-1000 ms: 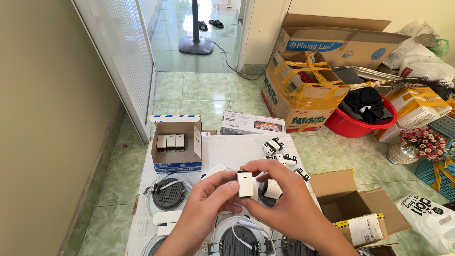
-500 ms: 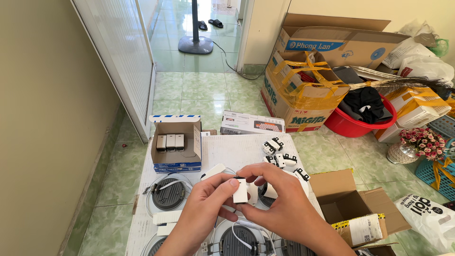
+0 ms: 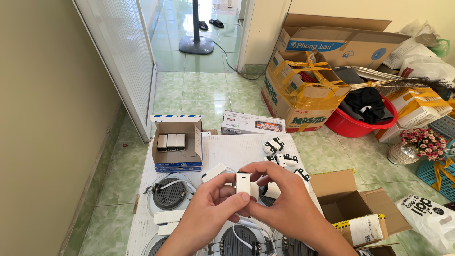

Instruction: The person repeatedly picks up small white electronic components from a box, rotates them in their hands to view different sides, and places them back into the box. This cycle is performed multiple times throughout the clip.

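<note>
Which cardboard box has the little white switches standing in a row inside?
The small open box at the sheet's far left corner. Three white switches stand side by side in it; the brown box right of the hands shows none.

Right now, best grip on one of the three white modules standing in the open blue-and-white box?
Probably by its narrow side faces near the top end, coming from above through the open box. The white modules stand upright, packed side by side against the back wall, so only their tops and fronts are free.
</note>
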